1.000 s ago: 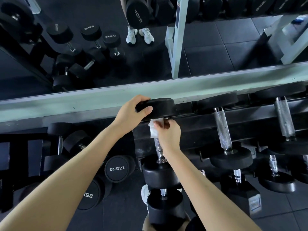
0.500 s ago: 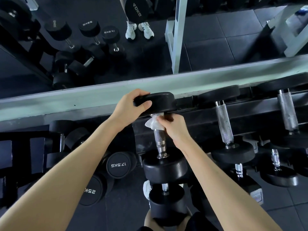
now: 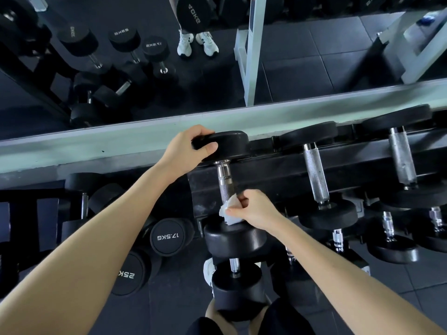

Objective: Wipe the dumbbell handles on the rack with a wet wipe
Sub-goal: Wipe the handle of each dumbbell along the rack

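Our right hand [image 3: 256, 210] pinches the wet wipe [image 3: 229, 211] round the handle [image 3: 225, 184], now slid from far to near end; left hand [image 3: 187, 151] grips the far head [image 3: 227, 143]. One pass done.

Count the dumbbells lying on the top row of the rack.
3. The leftmost dumbbell, with the right hand holding the wet wipe on its handle and the left hand gripping its far head; the middle dumbbell; the rightmost dumbbell. More may lie beyond the right edge.

head-worn view, steeply downward, close above rack [image 3: 278, 170]
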